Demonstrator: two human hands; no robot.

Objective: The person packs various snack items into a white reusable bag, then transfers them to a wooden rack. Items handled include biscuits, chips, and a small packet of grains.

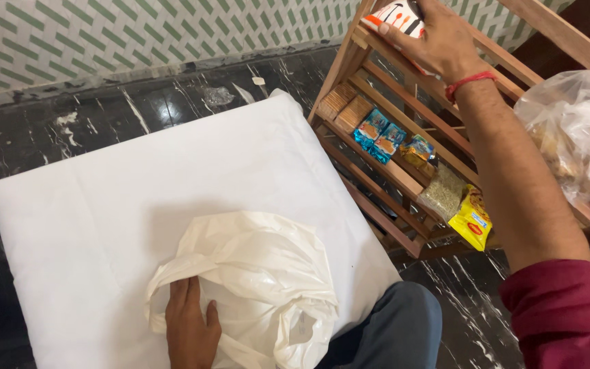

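The left hand (pixel 189 326) rests palm-down on the white cloth (pixel 138 178), at the lower left edge of the white plastic bag (pixel 250 287); its fingers lie close together and reach into the bag's folded rim, with the thumb set apart against the plastic. The bag lies crumpled on the cloth, which covers a flat surface above the dark marbled floor (pixel 104 109). Right of the cloth stands a wooden slatted rack (pixel 404 116). Its lower shelf carries 2 brown biscuit packs (pixel 345 108), 2 blue packets (pixel 379 133), a small orange-and-blue packet (pixel 416 149), a clear pouch of greenish seeds (pixel 443 193) and a yellow noodle packet (pixel 471 220). At the top of the rack, the right hand (pixel 438 37) closes over a white-and-orange box (pixel 392 17), fingers curled over its upper side; a red thread circles the wrist. A clear plastic bag (pixel 575 133) sits at the far right.
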